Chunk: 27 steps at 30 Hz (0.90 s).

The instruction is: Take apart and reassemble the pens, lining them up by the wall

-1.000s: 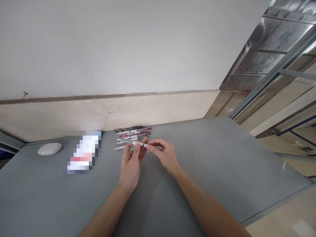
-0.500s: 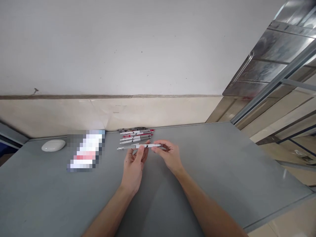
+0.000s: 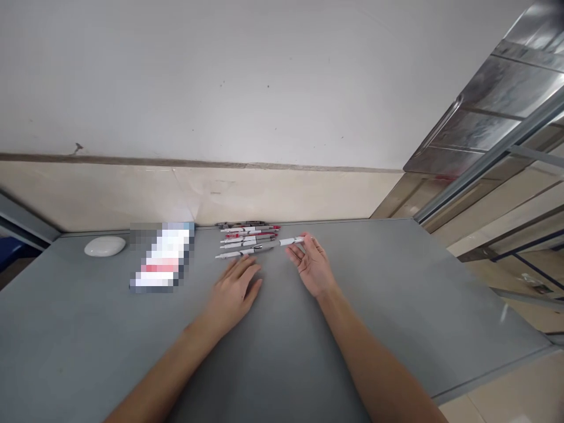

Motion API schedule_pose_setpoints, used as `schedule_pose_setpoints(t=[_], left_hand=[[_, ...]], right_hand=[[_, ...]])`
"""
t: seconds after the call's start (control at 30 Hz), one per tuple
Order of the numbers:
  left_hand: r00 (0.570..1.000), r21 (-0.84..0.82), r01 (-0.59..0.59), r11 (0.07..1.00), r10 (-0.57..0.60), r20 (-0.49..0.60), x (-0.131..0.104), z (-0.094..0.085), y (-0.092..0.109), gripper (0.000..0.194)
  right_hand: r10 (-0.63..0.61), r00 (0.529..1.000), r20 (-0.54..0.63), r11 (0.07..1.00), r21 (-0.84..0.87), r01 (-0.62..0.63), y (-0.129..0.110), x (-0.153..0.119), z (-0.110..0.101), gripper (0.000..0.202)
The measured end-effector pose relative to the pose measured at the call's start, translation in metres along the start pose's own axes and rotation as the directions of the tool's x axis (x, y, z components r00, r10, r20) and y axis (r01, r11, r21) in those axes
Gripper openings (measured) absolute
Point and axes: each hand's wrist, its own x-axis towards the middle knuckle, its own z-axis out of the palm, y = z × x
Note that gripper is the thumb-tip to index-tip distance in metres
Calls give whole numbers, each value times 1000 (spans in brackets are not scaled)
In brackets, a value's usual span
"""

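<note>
My right hand (image 3: 315,267) pinches the right end of a white and grey pen (image 3: 291,241), which points left toward a row of pens. The pen's left tip is hard to separate from the row. My left hand (image 3: 235,291) is palm down with its fingers apart, holding nothing. Its fingertips are close to the nearest pen (image 3: 235,254), a white one lying on the table; whether they touch it I cannot tell. Behind that lie several more pens side by side, among them a red and white pen (image 3: 240,237) and a dark pen (image 3: 240,224).
Grey table (image 3: 396,294) runs back to a tiled wall (image 3: 286,197). On the left are a white rounded object (image 3: 104,247) and a pixelated phone-like shape (image 3: 163,252). A metal frame (image 3: 476,158) stands beyond the table's right side.
My left hand has let go of the pen that both hands held and moved left and down, fingers spread. My right hand has carried the pen right and slightly away. The view has shifted slightly.
</note>
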Motion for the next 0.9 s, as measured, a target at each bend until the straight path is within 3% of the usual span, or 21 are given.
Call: schedule_pose_setpoints(t=[0.2,0.3,0.47,0.67,0.8,0.9], left_hand=[[992,256,-114,960,97,80,2,3,-9,41],[988,376,-154,914,133,82,-1,5,-10,45],[982,554,-188,811,169,85,-3,8,-10,50],[981,589,-191,785,156,111,-3,7,-7,49],[984,594,-180,784,138,116,-4,7,-5,49],[987,606,-162,779,119,110,-4,6,-3,49]], right_hand=[[0,997,-79,998,63,5,-1,11,-6,26],[-66,986,-154,995,70,78,-5,16,-6,24],[-114,961,-252,938,290,188,-6,15,-2,9],[-80,991,-109,815,565,128,5,5,-6,25],[-94,996,-10,797,598,81,8,1,-9,27],[-110,994,-5,799,595,91,8,1,-8,27]])
